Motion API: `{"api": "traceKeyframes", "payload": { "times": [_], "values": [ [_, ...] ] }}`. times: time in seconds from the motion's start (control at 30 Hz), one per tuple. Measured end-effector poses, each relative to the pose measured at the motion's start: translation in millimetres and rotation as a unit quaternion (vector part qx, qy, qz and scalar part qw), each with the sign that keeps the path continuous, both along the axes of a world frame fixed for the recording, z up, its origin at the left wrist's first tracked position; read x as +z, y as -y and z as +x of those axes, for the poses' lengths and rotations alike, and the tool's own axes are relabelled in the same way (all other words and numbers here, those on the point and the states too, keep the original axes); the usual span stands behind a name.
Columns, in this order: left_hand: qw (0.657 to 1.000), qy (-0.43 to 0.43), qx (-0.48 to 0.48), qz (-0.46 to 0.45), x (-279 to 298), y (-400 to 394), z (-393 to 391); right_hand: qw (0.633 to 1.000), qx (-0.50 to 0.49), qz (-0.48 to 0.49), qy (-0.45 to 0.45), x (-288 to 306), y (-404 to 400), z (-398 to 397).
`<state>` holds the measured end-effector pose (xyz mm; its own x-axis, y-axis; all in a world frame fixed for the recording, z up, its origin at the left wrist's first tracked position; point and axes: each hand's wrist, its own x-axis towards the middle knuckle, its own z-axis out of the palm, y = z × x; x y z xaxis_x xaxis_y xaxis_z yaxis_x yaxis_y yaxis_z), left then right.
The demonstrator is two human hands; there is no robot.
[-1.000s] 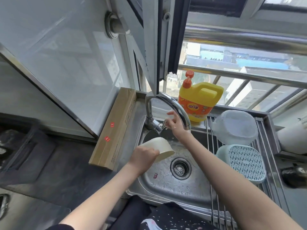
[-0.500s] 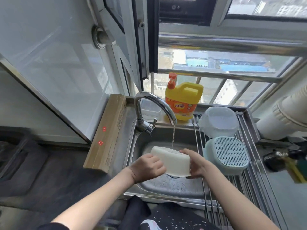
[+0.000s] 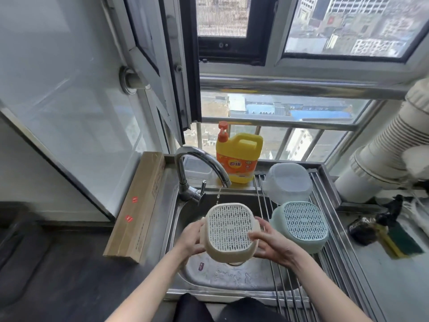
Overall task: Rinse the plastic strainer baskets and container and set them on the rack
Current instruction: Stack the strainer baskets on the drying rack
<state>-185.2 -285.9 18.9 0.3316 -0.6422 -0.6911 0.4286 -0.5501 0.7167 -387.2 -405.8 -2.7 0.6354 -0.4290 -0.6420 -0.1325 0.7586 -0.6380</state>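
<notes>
Left hand (image 3: pixel 190 238) gripping beige strainer (image 3: pixel 228 231), drain hidden

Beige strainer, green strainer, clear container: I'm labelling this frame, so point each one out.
beige strainer (image 3: pixel 228 227), head view, middle of its perforated base.
green strainer (image 3: pixel 301 221), head view, middle of its perforated base.
clear container (image 3: pixel 287 180), head view, its upturned bottom.

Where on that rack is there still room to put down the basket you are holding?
The near end of the rack, bare rods between the green basket and the sink's front edge, looks free. The far end is crowded: the clear container sits close behind the green basket. The beige basket is over the sink.
</notes>
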Motion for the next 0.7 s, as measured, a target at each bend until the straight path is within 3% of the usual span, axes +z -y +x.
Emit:
{"api": "traceKeyframes", "payload": {
  "times": [0.17, 0.27, 0.33, 0.43, 0.7],
  "values": [
    [0.997, 0.032, -0.034, -0.059, -3.8, 2.3, 9.5, 0.997, -0.03, -0.034, 0.055, 8.4, 5.7, -9.5],
    [0.99, 0.11, -0.089, 0.006, -1.0, 8.8, 1.6, 0.999, 0.008, -0.04, -0.034, 11.5, -2.3, -8.2],
    [0.99, 0.107, -0.084, 0.025, 1.1, 10.2, -3.4, 0.994, 0.002, -0.075, -0.077, 12.2, -4.5, -6.5],
    [0.99, 0.124, -0.053, -0.037, -4.1, 15.2, 0.0, 0.989, -0.054, -0.119, -0.063, 9.1, 1.6, -8.6],
    [0.995, 0.084, -0.044, -0.035, -7.9, 16.2, 1.2, 0.983, -0.027, -0.156, -0.091, 11.0, 3.9, -10.8]
  ]
}}
